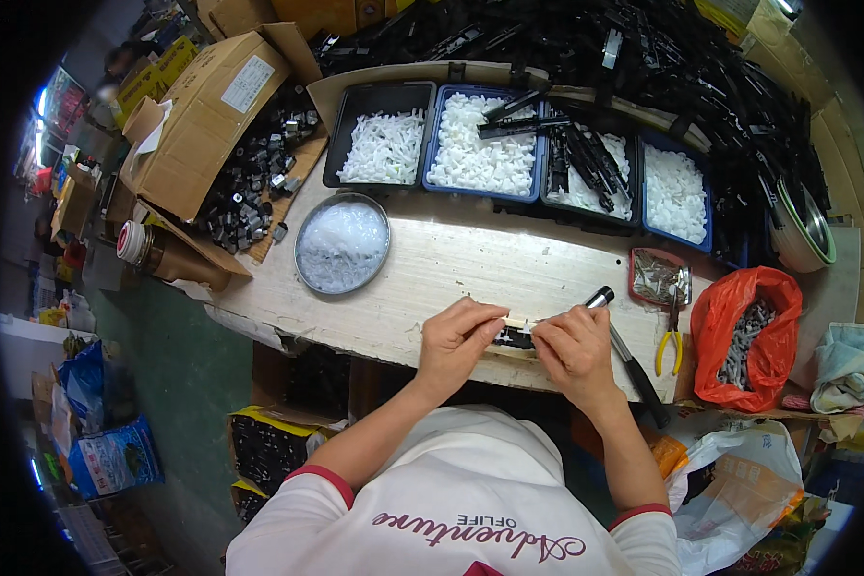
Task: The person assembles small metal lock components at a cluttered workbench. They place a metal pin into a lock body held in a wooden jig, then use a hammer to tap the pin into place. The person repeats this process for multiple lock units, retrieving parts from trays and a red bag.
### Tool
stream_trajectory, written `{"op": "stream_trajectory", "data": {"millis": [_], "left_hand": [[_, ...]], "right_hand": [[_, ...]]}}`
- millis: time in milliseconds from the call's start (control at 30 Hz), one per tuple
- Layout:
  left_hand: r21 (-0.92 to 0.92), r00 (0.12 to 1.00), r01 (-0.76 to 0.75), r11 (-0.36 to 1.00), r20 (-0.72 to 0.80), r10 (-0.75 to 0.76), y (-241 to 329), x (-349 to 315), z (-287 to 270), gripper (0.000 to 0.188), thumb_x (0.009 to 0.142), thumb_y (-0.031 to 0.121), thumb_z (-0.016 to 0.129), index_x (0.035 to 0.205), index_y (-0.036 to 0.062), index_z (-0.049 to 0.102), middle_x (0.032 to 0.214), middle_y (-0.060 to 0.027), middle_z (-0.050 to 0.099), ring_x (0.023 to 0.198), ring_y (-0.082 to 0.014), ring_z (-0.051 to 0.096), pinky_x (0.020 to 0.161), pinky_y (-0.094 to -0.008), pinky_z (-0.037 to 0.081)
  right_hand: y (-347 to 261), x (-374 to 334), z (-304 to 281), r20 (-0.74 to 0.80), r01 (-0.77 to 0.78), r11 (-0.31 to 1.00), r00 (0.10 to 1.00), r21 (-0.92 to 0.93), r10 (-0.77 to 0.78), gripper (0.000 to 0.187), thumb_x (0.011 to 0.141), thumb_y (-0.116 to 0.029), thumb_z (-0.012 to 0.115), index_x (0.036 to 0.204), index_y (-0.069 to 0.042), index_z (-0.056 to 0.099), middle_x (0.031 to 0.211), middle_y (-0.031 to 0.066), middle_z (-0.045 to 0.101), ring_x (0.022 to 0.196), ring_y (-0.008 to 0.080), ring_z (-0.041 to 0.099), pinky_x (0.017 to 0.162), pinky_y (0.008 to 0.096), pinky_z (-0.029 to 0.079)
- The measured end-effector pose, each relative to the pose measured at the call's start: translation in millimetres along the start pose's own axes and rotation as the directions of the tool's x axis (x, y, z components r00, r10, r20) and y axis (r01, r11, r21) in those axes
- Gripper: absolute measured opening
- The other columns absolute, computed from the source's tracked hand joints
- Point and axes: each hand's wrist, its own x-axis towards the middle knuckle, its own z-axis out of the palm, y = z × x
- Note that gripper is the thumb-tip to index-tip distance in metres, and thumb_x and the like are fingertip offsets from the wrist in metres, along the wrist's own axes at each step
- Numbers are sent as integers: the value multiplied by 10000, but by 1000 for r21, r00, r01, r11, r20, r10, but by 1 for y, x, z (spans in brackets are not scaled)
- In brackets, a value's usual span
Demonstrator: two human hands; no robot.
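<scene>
My left hand (454, 348) and my right hand (576, 353) meet at the bench's front edge, fingers pinched. Between them they hold a small black plastic part with white pieces (516, 338); its ends are hidden by my fingertips. Just beside my right hand lies a tool with a silver shaft and black handle (634, 365), its upper end on the bench. Farther right are pliers with yellow handles (670, 350), their jaws by a red tray of small metal pieces (659, 278).
Along the back stand several bins of white plastic pieces (480, 144), some with black strips on top. A round dish (342, 245) sits left, near a carton (206, 120) and a brown bottle (178, 254). At right is a red bag (744, 336) of grey pieces.
</scene>
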Motion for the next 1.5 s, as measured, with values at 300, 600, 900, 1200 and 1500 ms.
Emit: {"op": "stream_trajectory", "data": {"millis": [300,600,900,1200,1500], "left_hand": [[443,975,-213,871,155,160,-15,-9,0,124,675,55,695,791,79,658,878,-4,586,864,-191,457,749,-324,312],[465,967,-240,852,190,168,-21,-7,3,162,611,56,708,757,93,649,888,4,567,882,-191,457,777,-349,269],[417,971,-220,882,179,157,-27,-8,4,86,659,69,656,736,88,621,900,-4,538,897,-191,441,785,-363,252],[439,968,-229,869,196,156,-26,-7,4,69,667,71,649,722,87,611,899,-5,533,904,-192,435,788,-363,252],[520,976,-163,839,210,60,-14,-3,7,170,654,116,706,815,108,651,873,11,524,889,-183,430,785,-349,252]], "right_hand": [[2,8,2,319,85,989,947,-119,-43,72,668,-105,652,680,-83,585,680,21,516,718,181,497,699,364,314],[-2,49,6,651,130,984,759,-123,-19,73,654,-144,659,655,-76,630,678,56,590,747,214,555,750,385,329],[14,22,11,396,67,994,913,82,-94,72,659,-88,642,705,-79,588,682,27,519,726,192,498,695,352,310],[8,24,14,428,112,994,899,-17,-94,103,633,-57,641,697,-74,561,675,26,496,704,197,490,693,356,312],[42,-4,-21,174,-186,980,970,67,173,38,734,-81,641,761,-74,616,710,20,543,728,173,506,718,319,313]]}}
